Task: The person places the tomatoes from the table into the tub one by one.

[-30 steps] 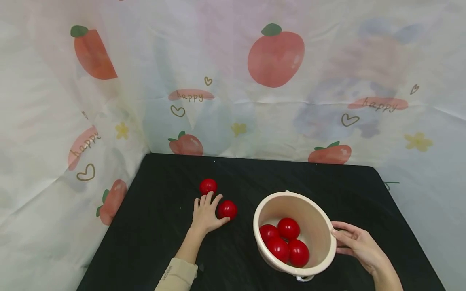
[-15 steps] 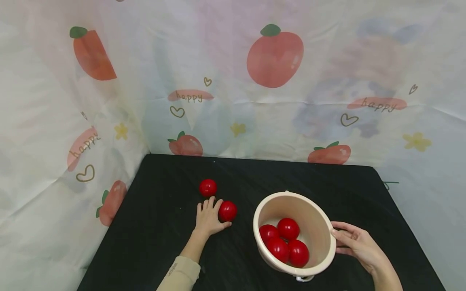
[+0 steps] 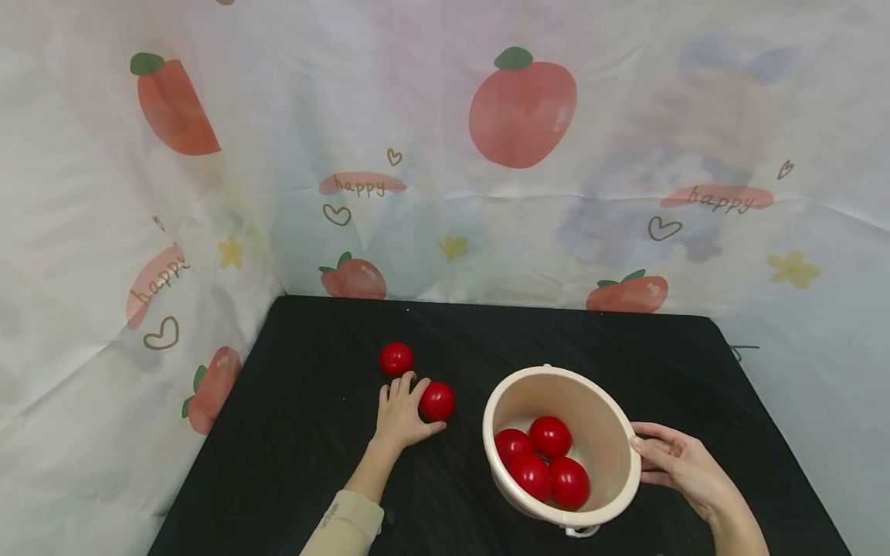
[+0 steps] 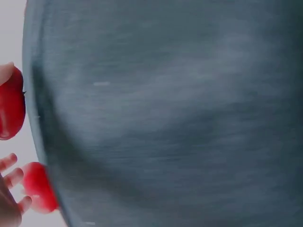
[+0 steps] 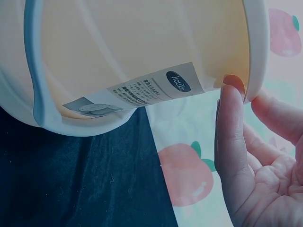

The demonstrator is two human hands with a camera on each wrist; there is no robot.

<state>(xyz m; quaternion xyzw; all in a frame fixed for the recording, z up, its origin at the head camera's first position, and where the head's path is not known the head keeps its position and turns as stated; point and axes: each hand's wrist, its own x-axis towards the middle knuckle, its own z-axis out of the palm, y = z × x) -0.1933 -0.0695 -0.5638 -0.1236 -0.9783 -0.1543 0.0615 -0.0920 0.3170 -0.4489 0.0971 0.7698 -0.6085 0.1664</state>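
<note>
Spread around a red ball [image 3: 437, 401], my left hand [image 3: 399, 418] has its thumb in front and its fingers behind. In the left wrist view the thumb overlaps that ball [image 4: 10, 106], and a gap shows between the ball and the fingers. A second red ball [image 3: 397, 359] lies just beyond the fingertips. My right hand [image 3: 684, 467] pinches the rim of a cream bucket [image 3: 629, 494] at its right side. Several red balls [image 3: 551, 437] sit inside, and the bucket's opening is tilted toward the head camera. The right wrist view shows fingers against its outer wall [image 5: 142, 42].
A black cloth [image 3: 313, 448] covers the table. White sheeting with fruit prints [image 3: 445, 100] stands along the back and sides. A printed label [image 5: 151, 87] is on the bucket's side, and a handle [image 5: 33, 61] hangs across it.
My left hand has drawn back from the farther ball and shifted right, closer around the nearer one, which has moved slightly right. My right hand and the bucket stay in place.
</note>
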